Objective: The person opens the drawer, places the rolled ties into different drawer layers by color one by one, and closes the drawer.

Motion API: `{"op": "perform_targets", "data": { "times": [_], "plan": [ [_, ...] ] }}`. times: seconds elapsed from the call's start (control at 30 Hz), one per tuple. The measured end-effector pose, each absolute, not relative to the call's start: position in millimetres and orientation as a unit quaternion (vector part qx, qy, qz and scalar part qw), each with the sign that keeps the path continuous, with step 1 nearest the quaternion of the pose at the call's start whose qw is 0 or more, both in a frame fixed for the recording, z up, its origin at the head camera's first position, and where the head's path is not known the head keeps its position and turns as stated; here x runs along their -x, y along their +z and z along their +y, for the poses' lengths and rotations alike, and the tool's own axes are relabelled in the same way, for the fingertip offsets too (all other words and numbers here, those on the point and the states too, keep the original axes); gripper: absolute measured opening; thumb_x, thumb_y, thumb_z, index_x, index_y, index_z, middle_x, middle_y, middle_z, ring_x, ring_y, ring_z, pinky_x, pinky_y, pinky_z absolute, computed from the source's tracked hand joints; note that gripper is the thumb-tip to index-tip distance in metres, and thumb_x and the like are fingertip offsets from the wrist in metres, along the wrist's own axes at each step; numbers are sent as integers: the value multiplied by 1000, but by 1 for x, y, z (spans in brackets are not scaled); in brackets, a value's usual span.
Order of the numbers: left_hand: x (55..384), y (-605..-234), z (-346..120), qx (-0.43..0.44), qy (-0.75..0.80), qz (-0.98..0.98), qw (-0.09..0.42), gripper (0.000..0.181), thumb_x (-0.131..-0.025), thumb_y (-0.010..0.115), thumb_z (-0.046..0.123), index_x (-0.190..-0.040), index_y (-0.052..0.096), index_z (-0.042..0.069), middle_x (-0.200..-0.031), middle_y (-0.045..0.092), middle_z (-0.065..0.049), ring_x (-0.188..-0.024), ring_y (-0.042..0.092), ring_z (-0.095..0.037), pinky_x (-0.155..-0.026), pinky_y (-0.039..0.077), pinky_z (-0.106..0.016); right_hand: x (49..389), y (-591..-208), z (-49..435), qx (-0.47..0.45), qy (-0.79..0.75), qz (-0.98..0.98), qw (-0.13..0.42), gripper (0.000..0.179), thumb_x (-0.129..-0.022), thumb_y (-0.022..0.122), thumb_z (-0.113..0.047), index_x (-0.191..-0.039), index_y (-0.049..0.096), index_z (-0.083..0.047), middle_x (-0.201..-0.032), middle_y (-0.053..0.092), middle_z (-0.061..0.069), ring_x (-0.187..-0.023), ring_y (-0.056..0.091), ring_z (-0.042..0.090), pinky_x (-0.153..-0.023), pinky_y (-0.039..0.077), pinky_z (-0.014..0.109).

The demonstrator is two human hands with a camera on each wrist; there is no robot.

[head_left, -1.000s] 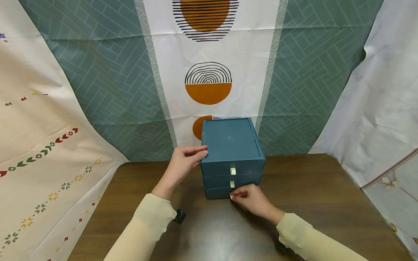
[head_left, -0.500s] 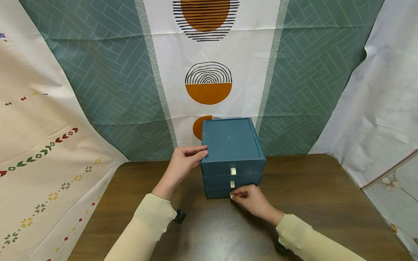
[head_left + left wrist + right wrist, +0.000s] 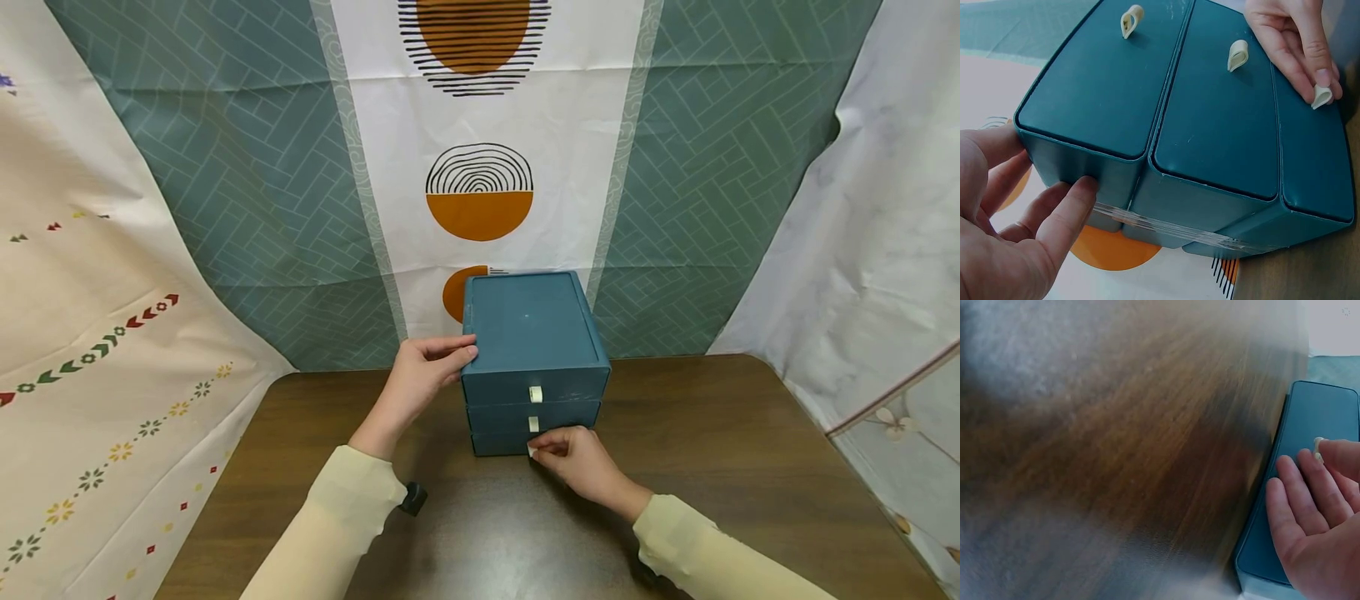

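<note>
A blue-green box with three stacked drawers [image 3: 528,321] stands on the wooden table. Each drawer front carries a small cream pull tab; the top tab [image 3: 535,393] and middle tab [image 3: 533,423] hang free. My right hand [image 3: 581,462] pinches the bottom tab [image 3: 1321,95] between thumb and finger, and its other fingers lie near the drawer front in the right wrist view. All the drawers look pushed in. My left hand [image 3: 423,367] touches the box's upper left edge and side with nearly straight fingers. Clear tape [image 3: 1179,231] runs along that side in the left wrist view.
The brown wooden table [image 3: 480,533] extends around the box. Behind it hangs a teal and white cloth [image 3: 480,117] with orange shapes. Patterned cream cloth [image 3: 112,333] hangs at left, white cloth [image 3: 862,275] at right. A small black object [image 3: 413,497] shows by the left cuff.
</note>
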State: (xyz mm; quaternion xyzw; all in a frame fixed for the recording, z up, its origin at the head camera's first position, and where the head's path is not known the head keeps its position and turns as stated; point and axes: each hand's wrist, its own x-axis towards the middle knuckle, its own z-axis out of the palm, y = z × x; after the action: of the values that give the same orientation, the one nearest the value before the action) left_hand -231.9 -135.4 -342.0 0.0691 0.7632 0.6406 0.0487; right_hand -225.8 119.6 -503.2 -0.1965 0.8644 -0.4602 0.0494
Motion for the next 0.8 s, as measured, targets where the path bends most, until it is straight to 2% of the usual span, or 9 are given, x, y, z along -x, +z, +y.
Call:
{"op": "perform_targets", "data": {
  "times": [0.2,0.4,0.53,0.6,0.7,0.8],
  "plan": [
    [246,-359,-138,-70,638,766,40,33,-86,67,33,-117,67,21,-123,63,2,-112,60,-15,-94,51,-38,224,-502,119,195,-453,868,47,16,-88,65,-19,-101,73,-14,-99,72,-3,-86,67,6,-70,53,20],
    [251,-367,-137,-65,632,771,29,33,-85,67,38,-116,68,25,-122,63,5,-111,60,-13,-92,52,-38,225,-494,123,208,-434,871,102,26,-90,62,-23,-113,66,-11,-109,69,3,-97,65,14,-79,54,28],
    [250,-358,-135,-60,626,777,32,35,-87,65,34,-119,66,21,-125,61,2,-113,59,-15,-92,52,-40,228,-480,133,222,-421,867,147,37,-89,64,-28,-120,62,-8,-117,65,7,-105,63,20,-84,54,36],
    [247,-349,-134,-55,619,783,35,35,-89,64,31,-121,65,18,-127,61,0,-114,59,-17,-92,52,-40,230,-469,140,232,-407,866,174,42,-88,64,-33,-121,61,-8,-118,64,6,-106,62,20,-84,54,35],
    [242,-337,-132,-48,600,798,31,35,-90,62,26,-123,63,14,-125,62,-3,-113,60,-19,-91,53,-40,234,-448,153,251,-373,868,212,45,-87,65,-36,-121,61,-7,-115,66,5,-104,63,19,-81,55,34],
    [242,-335,-134,-48,584,810,5,37,-90,62,27,-125,62,13,-122,64,-7,-108,62,-22,-88,54,-41,238,-426,170,253,-337,874,242,46,-85,66,-37,-119,62,-6,-115,66,6,-100,65,18,-80,55,35]
  ]
}}
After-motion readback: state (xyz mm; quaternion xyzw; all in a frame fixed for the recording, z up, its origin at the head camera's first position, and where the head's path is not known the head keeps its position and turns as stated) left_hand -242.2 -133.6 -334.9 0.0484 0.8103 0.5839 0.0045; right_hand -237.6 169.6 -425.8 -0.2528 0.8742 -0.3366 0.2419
